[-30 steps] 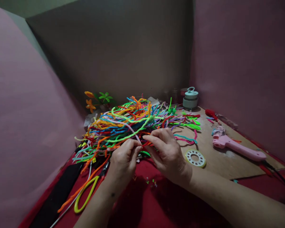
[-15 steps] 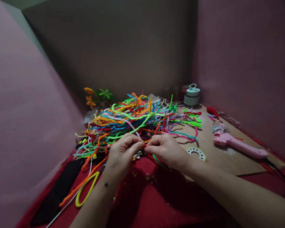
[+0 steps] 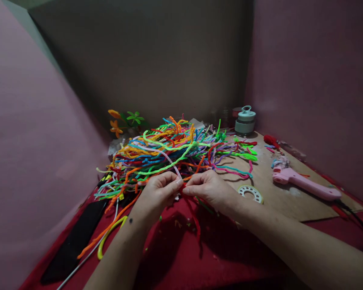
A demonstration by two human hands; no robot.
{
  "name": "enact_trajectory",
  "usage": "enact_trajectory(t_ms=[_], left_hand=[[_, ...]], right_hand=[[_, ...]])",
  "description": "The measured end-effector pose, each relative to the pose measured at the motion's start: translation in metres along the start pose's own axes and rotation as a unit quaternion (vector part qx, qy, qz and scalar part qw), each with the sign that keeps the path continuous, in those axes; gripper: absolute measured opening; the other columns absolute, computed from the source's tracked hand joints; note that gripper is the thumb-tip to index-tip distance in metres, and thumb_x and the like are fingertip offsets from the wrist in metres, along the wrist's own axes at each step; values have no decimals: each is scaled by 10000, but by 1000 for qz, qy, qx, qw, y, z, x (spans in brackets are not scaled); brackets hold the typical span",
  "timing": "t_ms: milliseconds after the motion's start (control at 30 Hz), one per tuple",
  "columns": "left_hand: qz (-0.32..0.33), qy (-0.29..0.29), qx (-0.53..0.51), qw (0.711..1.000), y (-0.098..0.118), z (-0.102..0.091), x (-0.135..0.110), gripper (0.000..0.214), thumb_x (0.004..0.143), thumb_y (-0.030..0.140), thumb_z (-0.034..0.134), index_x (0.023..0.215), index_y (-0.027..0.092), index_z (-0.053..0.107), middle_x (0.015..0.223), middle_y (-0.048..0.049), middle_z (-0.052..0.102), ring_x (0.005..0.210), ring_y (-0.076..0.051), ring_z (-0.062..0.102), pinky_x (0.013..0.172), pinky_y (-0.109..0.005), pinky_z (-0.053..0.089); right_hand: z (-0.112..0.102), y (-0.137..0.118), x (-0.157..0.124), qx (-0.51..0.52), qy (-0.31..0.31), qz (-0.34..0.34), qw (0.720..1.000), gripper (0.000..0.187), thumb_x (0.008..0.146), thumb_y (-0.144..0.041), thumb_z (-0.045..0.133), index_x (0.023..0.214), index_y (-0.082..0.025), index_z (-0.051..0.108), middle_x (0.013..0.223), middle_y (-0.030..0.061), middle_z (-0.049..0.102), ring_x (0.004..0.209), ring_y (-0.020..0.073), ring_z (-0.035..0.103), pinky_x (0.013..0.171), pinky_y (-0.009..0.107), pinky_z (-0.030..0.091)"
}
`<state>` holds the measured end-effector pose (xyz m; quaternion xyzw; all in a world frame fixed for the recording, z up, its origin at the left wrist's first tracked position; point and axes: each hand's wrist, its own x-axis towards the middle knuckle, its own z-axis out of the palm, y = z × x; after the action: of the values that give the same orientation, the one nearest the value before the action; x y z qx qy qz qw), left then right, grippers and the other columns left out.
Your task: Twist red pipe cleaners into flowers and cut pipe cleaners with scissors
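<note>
My left hand (image 3: 161,194) and my right hand (image 3: 208,190) meet in front of the pile, fingertips pinched close together. Between them is a red pipe cleaner (image 3: 197,226), its loose end hanging toward the red tablecloth (image 3: 181,257). The part inside the pinches is mostly hidden by my fingers. Just behind my hands rises a big tangled heap of pipe cleaners (image 3: 169,155) in many colours. A pale lilac pipe cleaner (image 3: 174,163) from the heap runs down behind my left fingertips; whether they touch it, I cannot tell.
Left of my forearm lie yellow-handled scissors (image 3: 100,247), partly covered, and a black phone-like slab (image 3: 74,243). On the right, a brown board (image 3: 272,205) carries a pink glue gun (image 3: 308,186) and a white and yellow ring (image 3: 261,198). A teal-lidded jar (image 3: 245,121) stands behind.
A red pipe cleaner end now hangs below my fingers, where only a small red bit showed before. My left forearm has shifted slightly left, covering more of the scissors.
</note>
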<state>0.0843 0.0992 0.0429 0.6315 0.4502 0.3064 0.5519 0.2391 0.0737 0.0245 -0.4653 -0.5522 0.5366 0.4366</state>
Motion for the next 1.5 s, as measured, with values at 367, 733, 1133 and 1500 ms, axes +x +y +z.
enact_trajectory(t_ms=[367, 733, 1133, 1500], left_hand=[[29, 74, 21, 997, 1, 8, -1, 234, 710, 364, 609, 662, 158, 510, 469, 66, 441, 382, -43, 341, 372, -166, 249], [8, -8, 20, 1000, -3, -6, 3, 267, 701, 388, 628, 645, 137, 557, 461, 42, 467, 379, -44, 346, 381, -180, 223], [153, 152, 282, 935, -8, 7, 2, 212, 747, 329, 559, 612, 165, 561, 574, 14, 551, 534, -103, 465, 516, -218, 351], [41, 86, 90, 991, -5, 8, 4, 162, 719, 311, 594, 683, 157, 559, 447, 60, 478, 373, -60, 383, 380, -178, 276]], right_hand=[[5, 8, 2, 96, -53, 13, 994, 147, 684, -222, 590, 576, -123, 581, 500, -34, 494, 456, 57, 388, 470, 200, 297], [5, 8, 1, 112, -52, 44, 991, 126, 669, -199, 605, 593, -107, 645, 480, -19, 539, 416, 56, 389, 449, 208, 277], [4, 16, 5, 77, -32, 39, 996, 172, 659, -236, 614, 530, -124, 597, 421, -40, 474, 392, 49, 316, 431, 221, 221], [8, 17, 4, 130, -76, 38, 988, 145, 692, -176, 558, 560, -118, 573, 451, -45, 501, 387, 41, 381, 420, 188, 283]])
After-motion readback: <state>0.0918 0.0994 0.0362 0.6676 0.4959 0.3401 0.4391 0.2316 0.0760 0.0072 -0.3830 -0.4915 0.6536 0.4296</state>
